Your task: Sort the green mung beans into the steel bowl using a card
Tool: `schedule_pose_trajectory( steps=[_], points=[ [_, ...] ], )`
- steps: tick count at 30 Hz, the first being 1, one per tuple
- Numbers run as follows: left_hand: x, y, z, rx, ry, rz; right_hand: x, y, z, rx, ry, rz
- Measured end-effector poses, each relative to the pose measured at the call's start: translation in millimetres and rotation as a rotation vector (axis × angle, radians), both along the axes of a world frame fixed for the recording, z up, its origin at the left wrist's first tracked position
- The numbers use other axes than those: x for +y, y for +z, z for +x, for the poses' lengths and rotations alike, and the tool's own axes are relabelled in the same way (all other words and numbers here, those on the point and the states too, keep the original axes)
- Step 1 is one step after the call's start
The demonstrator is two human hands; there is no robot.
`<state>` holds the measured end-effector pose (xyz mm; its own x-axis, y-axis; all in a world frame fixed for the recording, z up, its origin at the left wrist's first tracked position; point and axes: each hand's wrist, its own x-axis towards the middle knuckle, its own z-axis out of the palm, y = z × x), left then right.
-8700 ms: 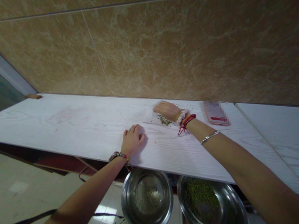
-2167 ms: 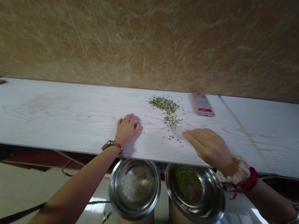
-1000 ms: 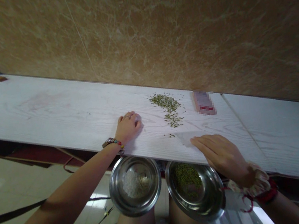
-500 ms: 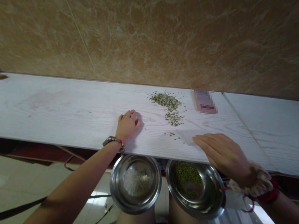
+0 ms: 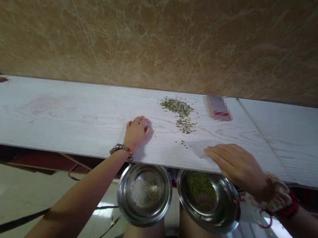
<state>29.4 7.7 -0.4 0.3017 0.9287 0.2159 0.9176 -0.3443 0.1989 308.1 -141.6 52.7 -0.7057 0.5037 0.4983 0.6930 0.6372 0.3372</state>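
Left hand (image 5: 137, 134) rests loosely curled on the white board (image 5: 64, 123); I can't tell if anything's under it. Bowl of white grains (image 5: 120, 191) sits just below. Green beans (image 5: 177, 107) lie between the hands, farther out, with a few strays (image 5: 184, 144) nearer me. Right hand (image 5: 237, 162) pinches a clear sheet (image 5: 198, 149). Looks mid-scrape to me; I'd say another stroke needs its edge kept low.

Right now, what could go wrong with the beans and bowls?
Stray beans near the front of the counter could roll off into the gap between the left bowl and right bowl. The right bowl seems balanced on a leg; a shift might tip it. The right hand, close to its rim, might bump it.
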Motion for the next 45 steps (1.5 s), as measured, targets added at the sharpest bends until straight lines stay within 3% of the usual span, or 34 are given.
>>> schedule_pose_trajectory(
  steps=[10, 20, 33, 41, 45],
  points=[
    [-1.5, 1.4, 0.2, 0.011, -0.003, 0.003, 17.5, -3.9, -2.2, 0.028, -0.027, 0.054],
    [-0.9, 0.2, -0.1, -0.01, -0.004, 0.001, 14.8, -1.0, -7.1, 0.074, -0.021, 0.056],
    [1.0, -2.3, -1.6, -0.006, -0.019, 0.033, 39.7, 1.1, -19.9, 0.048, -0.081, 0.074],
    [0.0, -1.3, -0.6, -0.008, -0.004, 0.007, 24.0, 5.6, -21.0, -0.015, -0.007, 0.026],
    [-1.1, 1.2, 0.0, -0.016, -0.007, 0.007, 27.1, 8.0, -17.9, 0.004, -0.048, 0.048]
  ],
)
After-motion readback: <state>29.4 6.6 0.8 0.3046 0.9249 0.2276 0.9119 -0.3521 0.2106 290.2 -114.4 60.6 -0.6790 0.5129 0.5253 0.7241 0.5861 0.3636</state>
